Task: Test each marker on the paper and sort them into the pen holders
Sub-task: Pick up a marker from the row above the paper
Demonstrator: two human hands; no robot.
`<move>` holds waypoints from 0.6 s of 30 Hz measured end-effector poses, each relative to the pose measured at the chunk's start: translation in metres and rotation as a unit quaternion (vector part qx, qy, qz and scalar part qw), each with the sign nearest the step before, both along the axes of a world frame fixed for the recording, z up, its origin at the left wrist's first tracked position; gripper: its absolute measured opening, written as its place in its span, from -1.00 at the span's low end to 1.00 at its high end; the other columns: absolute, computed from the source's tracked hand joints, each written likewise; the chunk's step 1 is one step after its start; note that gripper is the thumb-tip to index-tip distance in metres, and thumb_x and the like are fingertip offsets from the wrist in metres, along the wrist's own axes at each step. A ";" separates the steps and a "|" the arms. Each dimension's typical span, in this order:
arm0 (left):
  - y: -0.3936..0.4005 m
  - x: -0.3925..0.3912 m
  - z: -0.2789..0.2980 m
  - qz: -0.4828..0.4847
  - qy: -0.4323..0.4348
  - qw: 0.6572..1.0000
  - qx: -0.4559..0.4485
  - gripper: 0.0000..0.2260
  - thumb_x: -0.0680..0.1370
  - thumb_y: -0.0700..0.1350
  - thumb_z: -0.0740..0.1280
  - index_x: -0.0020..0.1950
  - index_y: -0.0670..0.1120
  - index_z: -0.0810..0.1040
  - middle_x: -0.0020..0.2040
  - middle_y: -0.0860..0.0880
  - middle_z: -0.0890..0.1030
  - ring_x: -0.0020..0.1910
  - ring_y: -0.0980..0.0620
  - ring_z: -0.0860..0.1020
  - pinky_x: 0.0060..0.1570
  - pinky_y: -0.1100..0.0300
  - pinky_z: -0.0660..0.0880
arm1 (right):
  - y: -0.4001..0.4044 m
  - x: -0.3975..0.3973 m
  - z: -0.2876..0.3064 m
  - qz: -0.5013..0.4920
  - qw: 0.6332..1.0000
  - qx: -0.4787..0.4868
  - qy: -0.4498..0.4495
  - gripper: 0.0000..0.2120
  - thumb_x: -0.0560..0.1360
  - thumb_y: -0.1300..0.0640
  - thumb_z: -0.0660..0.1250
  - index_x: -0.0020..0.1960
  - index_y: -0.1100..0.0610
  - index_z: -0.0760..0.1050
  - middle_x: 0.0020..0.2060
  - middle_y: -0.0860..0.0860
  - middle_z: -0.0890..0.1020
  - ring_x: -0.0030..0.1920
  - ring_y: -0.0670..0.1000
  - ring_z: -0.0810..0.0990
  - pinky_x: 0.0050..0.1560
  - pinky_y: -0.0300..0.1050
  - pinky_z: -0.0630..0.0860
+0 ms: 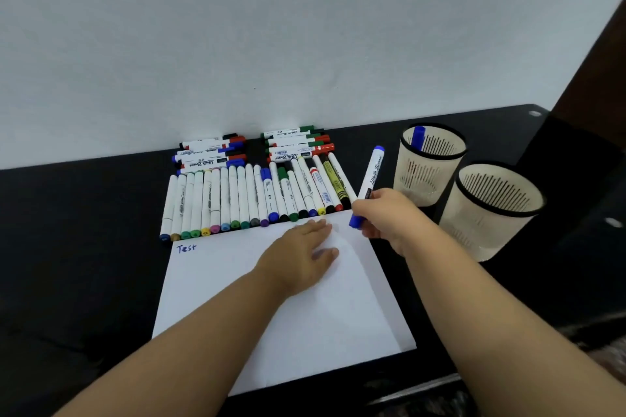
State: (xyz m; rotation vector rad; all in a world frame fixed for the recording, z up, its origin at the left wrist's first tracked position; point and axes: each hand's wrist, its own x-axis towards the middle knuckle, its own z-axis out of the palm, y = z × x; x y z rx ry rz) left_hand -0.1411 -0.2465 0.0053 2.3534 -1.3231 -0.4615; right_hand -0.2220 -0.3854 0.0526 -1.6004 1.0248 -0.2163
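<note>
- A black table point(84, 264) stands against a pale wall point(271, 27).
- A white paper point(305, 332) lies on it, with "Test" point(186, 248) written in blue at its top left corner.
- The left hand point(298, 254) lies flat on the paper, fingers straight.
- The right hand point(389, 217) grips a blue marker point(367, 186), cap down over the paper's top right corner.
- A row of markers point(250, 200) lies just beyond the paper; two stacks point(257, 149) lie by the wall.
- Two holders stand at right: the far holder point(430, 166) has one blue marker inside, the near holder point(491, 210) shows none.
</note>
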 end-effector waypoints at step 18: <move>0.100 -0.014 0.032 0.275 0.360 0.873 -0.178 -0.97 0.49 0.02 0.38 -0.12 0.15 0.61 -0.18 0.22 0.64 -0.13 0.33 0.49 -0.16 0.33 0.34 | 0.107 0.000 -0.024 0.028 0.981 0.115 -0.157 -0.88 0.47 0.11 0.40 -0.20 0.14 0.59 -0.42 -0.05 0.42 -0.35 -0.04 0.29 -0.32 -0.19 0.31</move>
